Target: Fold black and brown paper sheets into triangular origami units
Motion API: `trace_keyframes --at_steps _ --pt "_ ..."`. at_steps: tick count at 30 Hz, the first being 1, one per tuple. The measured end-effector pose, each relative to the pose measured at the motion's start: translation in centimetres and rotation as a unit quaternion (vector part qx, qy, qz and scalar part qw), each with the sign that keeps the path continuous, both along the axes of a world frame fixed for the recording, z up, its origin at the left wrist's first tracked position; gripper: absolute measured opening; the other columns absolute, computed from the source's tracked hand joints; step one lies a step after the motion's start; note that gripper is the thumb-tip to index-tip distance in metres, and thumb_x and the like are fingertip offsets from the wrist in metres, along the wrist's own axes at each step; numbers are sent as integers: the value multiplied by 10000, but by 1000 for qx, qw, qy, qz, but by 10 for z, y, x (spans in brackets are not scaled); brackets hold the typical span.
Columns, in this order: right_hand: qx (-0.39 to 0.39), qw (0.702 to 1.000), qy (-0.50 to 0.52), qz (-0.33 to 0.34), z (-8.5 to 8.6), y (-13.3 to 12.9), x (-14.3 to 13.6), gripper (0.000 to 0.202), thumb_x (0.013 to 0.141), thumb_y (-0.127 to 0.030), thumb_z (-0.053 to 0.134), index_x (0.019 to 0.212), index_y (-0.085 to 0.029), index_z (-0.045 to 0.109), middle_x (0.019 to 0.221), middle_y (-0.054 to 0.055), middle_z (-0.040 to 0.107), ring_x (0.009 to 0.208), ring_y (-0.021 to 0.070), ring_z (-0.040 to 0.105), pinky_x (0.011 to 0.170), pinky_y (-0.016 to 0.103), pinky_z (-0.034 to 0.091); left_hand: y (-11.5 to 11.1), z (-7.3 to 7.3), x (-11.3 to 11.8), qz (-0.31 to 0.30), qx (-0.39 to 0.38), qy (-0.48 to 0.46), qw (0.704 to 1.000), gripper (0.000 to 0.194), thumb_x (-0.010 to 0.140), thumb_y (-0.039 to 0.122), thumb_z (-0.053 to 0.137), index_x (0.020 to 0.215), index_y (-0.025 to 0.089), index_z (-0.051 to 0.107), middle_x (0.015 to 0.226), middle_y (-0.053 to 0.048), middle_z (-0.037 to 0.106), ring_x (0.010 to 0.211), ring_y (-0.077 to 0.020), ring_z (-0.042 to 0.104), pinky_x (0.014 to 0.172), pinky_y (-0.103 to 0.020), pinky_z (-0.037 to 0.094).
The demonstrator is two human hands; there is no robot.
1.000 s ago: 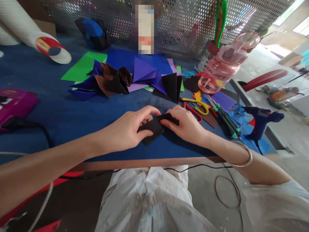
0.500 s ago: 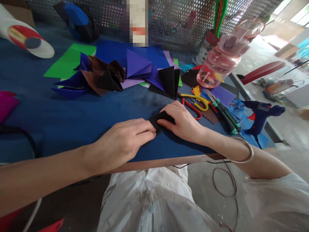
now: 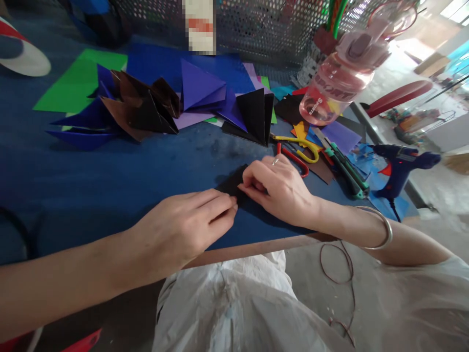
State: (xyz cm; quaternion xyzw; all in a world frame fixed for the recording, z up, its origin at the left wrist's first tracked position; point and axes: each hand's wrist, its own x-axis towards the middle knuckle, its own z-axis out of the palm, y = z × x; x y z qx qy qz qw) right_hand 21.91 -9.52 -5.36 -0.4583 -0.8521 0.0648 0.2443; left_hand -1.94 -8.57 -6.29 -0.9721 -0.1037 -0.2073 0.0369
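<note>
A small piece of black paper [image 3: 231, 183] lies near the front edge of the blue table [image 3: 146, 176], between my two hands. My left hand [image 3: 190, 217] grips its near left part, fingers pressed together. On the paper's right edge, my right hand [image 3: 274, 188] pinches with thumb and curled fingers; a ring shows on one finger. Beyond the hands stand a folded black paper [image 3: 255, 115], a folded purple paper [image 3: 200, 88] and a brown and black folded cluster [image 3: 139, 105].
Scissors with yellow and red handles [image 3: 302, 146] lie just past my right hand. Further right are a green cutter [image 3: 346, 168], a blue glue gun [image 3: 397, 171] and paper scraps. A pink bottle [image 3: 331, 88] stands at the back right, before a perforated metal panel [image 3: 256, 29].
The view has shifted, moving the table items mostly left or slightly up. My right fingers have curled and moved to the black paper's right edge, uncovering more of its top.
</note>
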Motion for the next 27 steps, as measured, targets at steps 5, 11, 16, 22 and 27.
trace_keyframes --at_steps 5,11,16,22,27 --pt "-116 992 28 28 5 -6 -5 107 895 -179 648 947 -170 554 709 -45 545 689 126 515 709 295 360 -1 -1 2 3 10 1 1000 391 890 -4 363 1029 109 710 1046 -108 716 949 -221 652 747 -315 582" --pt "-99 995 -16 17 8 -6 -2 158 914 -256 642 1001 -172 541 862 25 599 824 180 523 737 326 344 -1 -5 3 12 47 -26 998 439 946 18 299 976 132 721 992 -84 712 949 -214 643 749 -309 566" --pt "-136 991 -5 2 10 -1 4 267 902 -302 703 1053 -189 513 925 23 597 882 194 544 796 358 387 -5 -1 2 14 51 -22 998 420 943 -10 327 1009 105 726 1085 -87 725 1063 -218 632 865 -316 569" --pt "-176 984 17 0 12 2 7 278 898 -262 709 1061 -207 491 951 21 589 914 200 560 814 374 424 -5 -3 1 12 48 -25 998 410 974 18 325 1040 106 720 1123 -79 724 1097 -211 625 877 -313 567" --pt "-188 982 32 1 12 4 9 291 887 -243 712 1058 -217 477 957 18 588 912 197 559 816 371 434 -5 -6 1 17 40 -31 999 425 996 25 287 1072 92 700 1110 -81 728 1093 -210 639 862 -315 565"
